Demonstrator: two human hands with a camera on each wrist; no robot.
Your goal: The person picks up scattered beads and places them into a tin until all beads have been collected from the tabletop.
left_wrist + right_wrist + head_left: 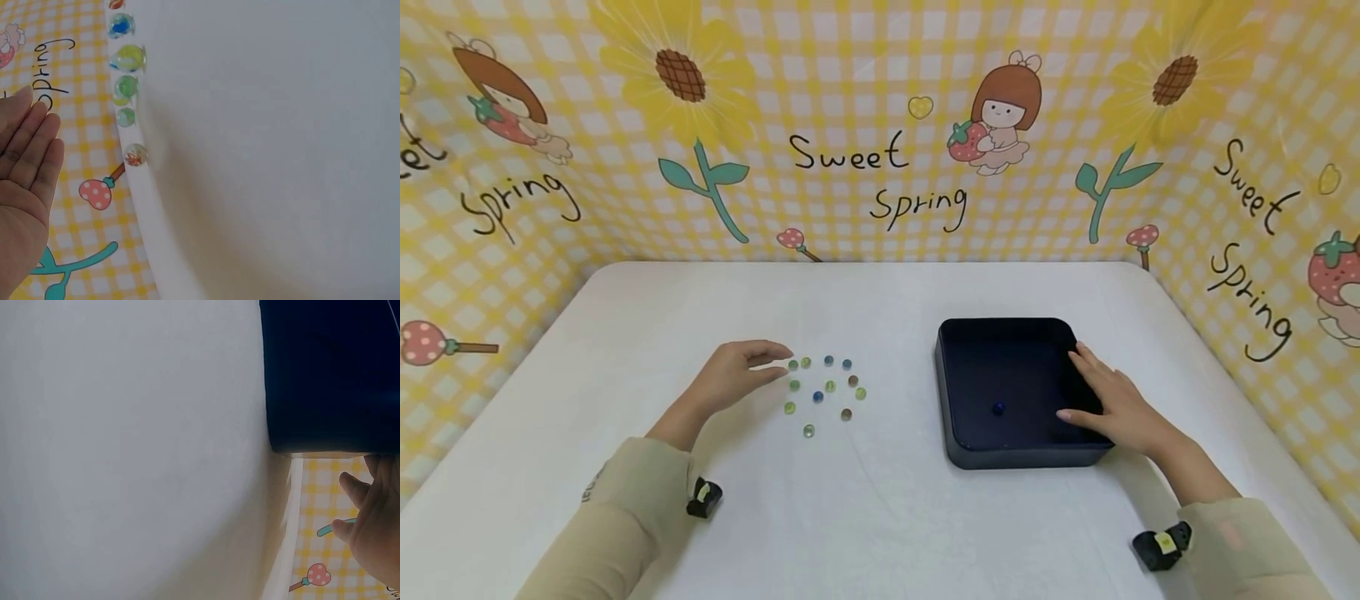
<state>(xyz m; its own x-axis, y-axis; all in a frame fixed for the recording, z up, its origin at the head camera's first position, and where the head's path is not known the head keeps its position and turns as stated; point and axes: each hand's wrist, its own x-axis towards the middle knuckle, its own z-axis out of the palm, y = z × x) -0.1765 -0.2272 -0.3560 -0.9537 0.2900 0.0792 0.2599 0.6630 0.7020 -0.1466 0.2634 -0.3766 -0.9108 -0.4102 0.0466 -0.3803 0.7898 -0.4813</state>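
Several glass marbles, green, yellow, blue and brown, lie loosely grouped on the white table left of centre. My left hand [741,372] is at their left edge, thumb and fingers extended and parted, fingertips close by a green marble [793,365]. Its fingers look straight and hold nothing in the left wrist view, beside a row of marbles [130,57]. My right hand [1120,410] rests at the right side of a dark blue square box [951,417], thumb over the rim and fingers spread along the side. Inside the box is one dark blue marble [998,408].
A yellow checked cloth [850,75] with printed flowers and lettering hangs behind and beside the white table [880,517]. A black wrist camera [704,497] is worn at the left sleeve, another black camera [1161,546] at the right.
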